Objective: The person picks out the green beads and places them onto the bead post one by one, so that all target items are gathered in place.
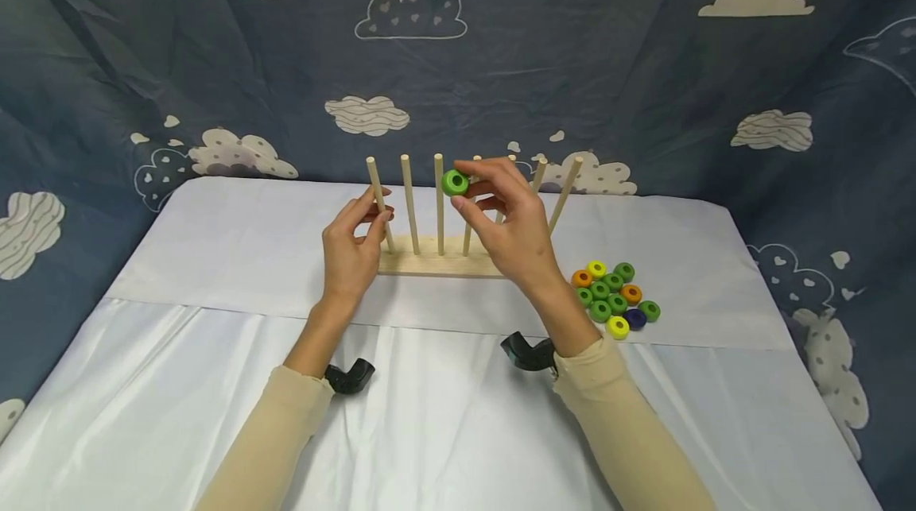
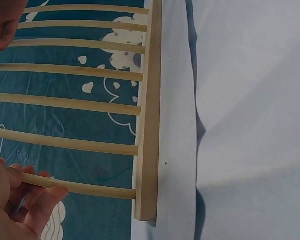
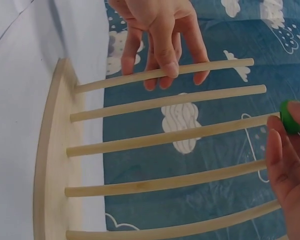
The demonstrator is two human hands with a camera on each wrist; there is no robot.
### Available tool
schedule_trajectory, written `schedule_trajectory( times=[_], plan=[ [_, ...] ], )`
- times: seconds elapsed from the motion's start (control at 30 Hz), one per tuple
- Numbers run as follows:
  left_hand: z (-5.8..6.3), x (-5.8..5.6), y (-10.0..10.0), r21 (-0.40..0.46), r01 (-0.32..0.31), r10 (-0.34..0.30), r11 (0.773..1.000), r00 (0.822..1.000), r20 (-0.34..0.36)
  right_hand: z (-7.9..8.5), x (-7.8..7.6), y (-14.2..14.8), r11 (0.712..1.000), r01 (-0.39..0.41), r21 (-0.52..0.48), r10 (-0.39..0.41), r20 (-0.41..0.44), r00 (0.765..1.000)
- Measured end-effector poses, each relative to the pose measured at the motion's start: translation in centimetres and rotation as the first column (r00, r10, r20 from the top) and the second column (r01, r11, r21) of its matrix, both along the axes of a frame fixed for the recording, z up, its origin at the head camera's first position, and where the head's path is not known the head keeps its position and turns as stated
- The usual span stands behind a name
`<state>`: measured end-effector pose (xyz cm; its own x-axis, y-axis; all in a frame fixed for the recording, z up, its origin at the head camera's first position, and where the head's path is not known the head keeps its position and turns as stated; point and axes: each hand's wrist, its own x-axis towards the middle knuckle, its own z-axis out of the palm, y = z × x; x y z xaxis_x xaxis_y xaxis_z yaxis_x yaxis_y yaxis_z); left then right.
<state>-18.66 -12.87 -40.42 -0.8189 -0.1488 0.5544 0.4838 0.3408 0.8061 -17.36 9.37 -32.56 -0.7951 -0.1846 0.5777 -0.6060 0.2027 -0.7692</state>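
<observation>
A wooden stand with a flat base (image 1: 429, 265) and several upright pegs is at the middle of the table. My left hand (image 1: 349, 250) holds the leftmost peg (image 1: 372, 171) between thumb and fingers; the left wrist view shows this peg (image 2: 97, 190) in its grip. Between thumb and forefinger, my right hand (image 1: 521, 234) pinches a green wooden bead (image 1: 448, 186) with a hole through it. The bead is near the top of the third peg (image 1: 439, 201) from the left. In the right wrist view, the green bead (image 3: 288, 120) is partly covered by the fingers.
Right of the stand lies a loose group of beads: several green ones (image 1: 599, 311), orange ones (image 1: 630, 294), two yellow ones (image 1: 617, 327) and a dark blue one (image 1: 634, 320). A white cloth (image 1: 236, 257) covers the table. Behind hangs a dark blue cloud-print curtain (image 1: 572, 82).
</observation>
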Motion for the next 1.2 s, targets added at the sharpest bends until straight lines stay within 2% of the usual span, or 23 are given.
schedule_trajectory(
  times=[0.3, 0.97, 1.2],
  plan=[
    [0.3, 0.1, 0.2, 0.000, -0.002, 0.002, 1.000, 1.000, 0.009, 0.5, -0.4, 0.0, 0.998, 0.066, -0.021, -0.067, -0.045, 0.997],
    [0.1, -0.2, 0.2, 0.003, 0.002, -0.002, 1.000, 1.000, -0.003, 0.7, -1.1, -0.1, 0.993, 0.112, -0.042, -0.114, -0.069, 0.991],
    [0.2, 0.0, 0.1, -0.004, 0.003, -0.003, 1.000, 1.000, 0.009, 0.7, -1.1, -0.7, 0.987, 0.152, -0.060, -0.157, -0.079, 0.984]
  ],
)
